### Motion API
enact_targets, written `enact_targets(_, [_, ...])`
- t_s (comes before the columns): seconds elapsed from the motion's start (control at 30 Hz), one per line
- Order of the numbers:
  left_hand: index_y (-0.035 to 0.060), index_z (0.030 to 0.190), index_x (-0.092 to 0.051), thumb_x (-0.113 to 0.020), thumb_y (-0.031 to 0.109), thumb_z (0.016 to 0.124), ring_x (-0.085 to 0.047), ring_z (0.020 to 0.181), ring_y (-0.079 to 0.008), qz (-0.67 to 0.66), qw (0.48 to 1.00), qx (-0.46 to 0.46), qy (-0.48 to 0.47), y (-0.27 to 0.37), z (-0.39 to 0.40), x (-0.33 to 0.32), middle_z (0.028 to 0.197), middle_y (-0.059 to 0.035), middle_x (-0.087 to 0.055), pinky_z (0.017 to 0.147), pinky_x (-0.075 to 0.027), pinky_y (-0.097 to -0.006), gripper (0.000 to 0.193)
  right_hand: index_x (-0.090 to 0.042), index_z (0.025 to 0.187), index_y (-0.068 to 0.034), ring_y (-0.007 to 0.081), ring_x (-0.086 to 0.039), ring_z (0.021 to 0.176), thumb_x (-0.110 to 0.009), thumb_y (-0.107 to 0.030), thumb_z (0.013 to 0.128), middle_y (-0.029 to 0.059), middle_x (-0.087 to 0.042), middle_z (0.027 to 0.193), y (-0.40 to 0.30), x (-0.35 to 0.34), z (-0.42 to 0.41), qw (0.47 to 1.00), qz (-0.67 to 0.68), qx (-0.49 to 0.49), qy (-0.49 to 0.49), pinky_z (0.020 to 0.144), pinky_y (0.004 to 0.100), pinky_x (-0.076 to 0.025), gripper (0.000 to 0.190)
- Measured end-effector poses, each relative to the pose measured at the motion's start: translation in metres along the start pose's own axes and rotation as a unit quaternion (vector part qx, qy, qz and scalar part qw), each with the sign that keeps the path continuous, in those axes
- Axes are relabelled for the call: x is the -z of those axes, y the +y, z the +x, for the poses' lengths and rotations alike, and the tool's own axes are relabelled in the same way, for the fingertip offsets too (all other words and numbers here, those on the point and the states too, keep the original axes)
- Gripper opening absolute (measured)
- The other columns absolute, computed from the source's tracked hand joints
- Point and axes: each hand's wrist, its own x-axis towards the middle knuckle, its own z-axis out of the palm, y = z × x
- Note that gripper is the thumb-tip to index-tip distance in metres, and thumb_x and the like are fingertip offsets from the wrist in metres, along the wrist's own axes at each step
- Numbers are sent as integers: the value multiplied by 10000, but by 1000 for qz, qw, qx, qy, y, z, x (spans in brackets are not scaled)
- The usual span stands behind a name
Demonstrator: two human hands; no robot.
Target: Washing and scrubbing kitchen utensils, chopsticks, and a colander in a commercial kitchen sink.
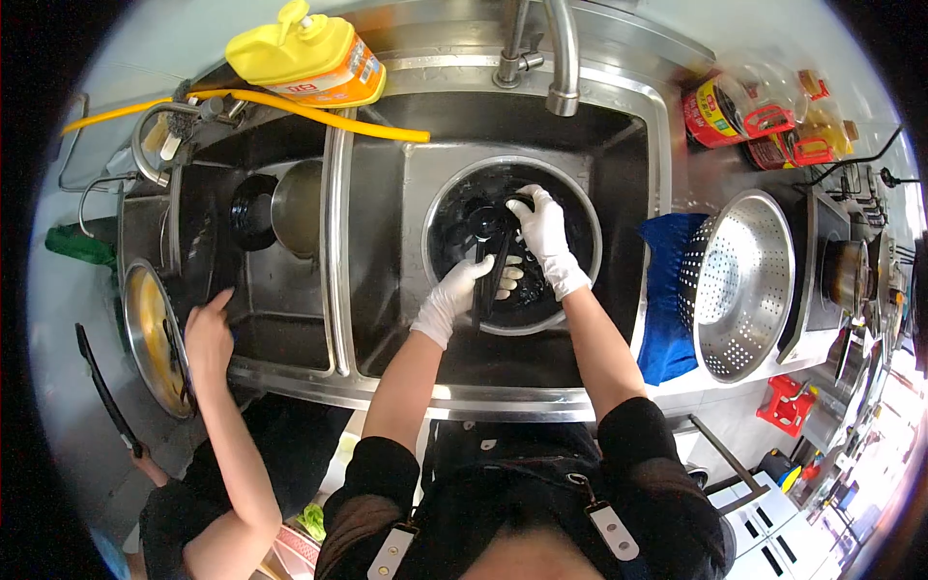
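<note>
In the right basin of the steel sink (413,210) sits a round metal bowl (596,250) with dark contents, seemingly water. My left hand (457,286), in a white glove, grips the black handles of utensils (496,279) over the bowl. One of them looks like a black ladle or spoon (484,223), its head towards the bowl's middle. My right hand (544,228), gloved too, pinches a small dark rounded piece (519,200) near the far side of the bowl. Whether that piece belongs to one of the utensils I cannot tell.
A faucet (563,94) hangs over the basin's far side, beside a yellow detergent jug (312,61) and yellow hose (348,125). Right stand a steel colander (747,290) and blue cloth (670,297). Leftward, another person's hand (210,333) reaches near a metal pan (148,319).
</note>
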Motion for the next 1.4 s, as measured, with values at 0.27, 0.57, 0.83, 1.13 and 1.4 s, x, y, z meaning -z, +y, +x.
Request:
enact_targets(0.27, [-65, 1168, -515, -441, 230, 954, -608, 755, -181, 3, 1000, 28, -8, -2, 2, -4, 1016, -142, -630, 696, -521, -317, 372, -595, 923, -5, 281, -589, 911, -663, -41, 765, 155, -599, 926, 10, -24, -20, 992, 103, 66, -19, 849, 326, -449, 175])
enact_targets(0.57, [-23, 1127, -533, -505, 149, 919, -620, 874, -201, 32, 998, 19, 51, -7, -2, -10, 956, -86, -624, 813, -526, -371, 272, -580, 987, -27, 138, -562, 855, -589, -9, 828, 76, -621, 903, 20, -26, -18, 987, 155, -31, -35, 817, 271, -445, 161])
enact_targets(0.83, [-36, 1196, -476, -440, 180, 950, -587, 1039, -299, -113, 990, -54, 64, -9, -2, -10, 1106, -192, -587, 893, -486, -422, 329, -568, 979, -15, 164, -555, 840, -583, 3, 819, 82, -607, 887, 8, -11, -17, 991, 127, 31, 2, 806, 277, -442, 162])
enact_targets(1.13, [3, 1035, -598, -366, 303, 962, -575, 626, -125, 193, 940, -23, 281, 10, -5, 7, 905, -71, -663, 534, -445, -238, 386, -572, 980, -23, 132, -557, 812, -601, 9, 817, 57, -617, 874, -9, 8, -12, 985, 155, 13, -72, 787, 262, -450, 169])
enact_targets(1.4, [22, 1007, -583, -507, 318, 939, -565, 716, -96, 348, 923, -95, 136, -3, -12, -39, 885, -59, -665, 614, -431, -248, 314, -630, 991, -53, 119, -540, 879, -547, -24, 861, 27, -630, 942, 4, -16, -20, 980, 195, 4, 44, 853, 250, -408, 156])
